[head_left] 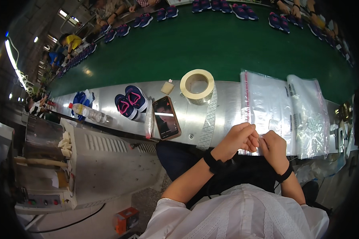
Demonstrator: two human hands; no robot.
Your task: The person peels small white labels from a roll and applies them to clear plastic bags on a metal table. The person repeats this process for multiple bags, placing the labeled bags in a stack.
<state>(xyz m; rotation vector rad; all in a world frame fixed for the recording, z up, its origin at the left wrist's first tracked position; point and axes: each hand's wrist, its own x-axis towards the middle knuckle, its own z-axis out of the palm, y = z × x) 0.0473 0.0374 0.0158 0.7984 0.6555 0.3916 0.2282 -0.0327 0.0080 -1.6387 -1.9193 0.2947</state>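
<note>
My left hand [241, 138] and my right hand [273, 148] are close together at the near edge of the metal bench. Both have curled fingers, the right with its thumb pressed against the fingers. Whatever lies between the fingertips is too small or hidden to make out. Just beyond them is a stack of clear plastic bags [263, 95] with a red-pink strip along one side. Another pile of clear bags [312, 119] overlaps it on the right. Left of my hands, a large roll of printed tape [207, 95] trails a strip toward the bench's near edge.
A phone [166, 118] showing a picture, a navy-and-pink pair of shoes [127, 106] and a plastic bottle [92, 114] sit on the bench to the left. Beyond runs a green conveyor belt [155, 55] with several shoe pairs; other people work along its far side.
</note>
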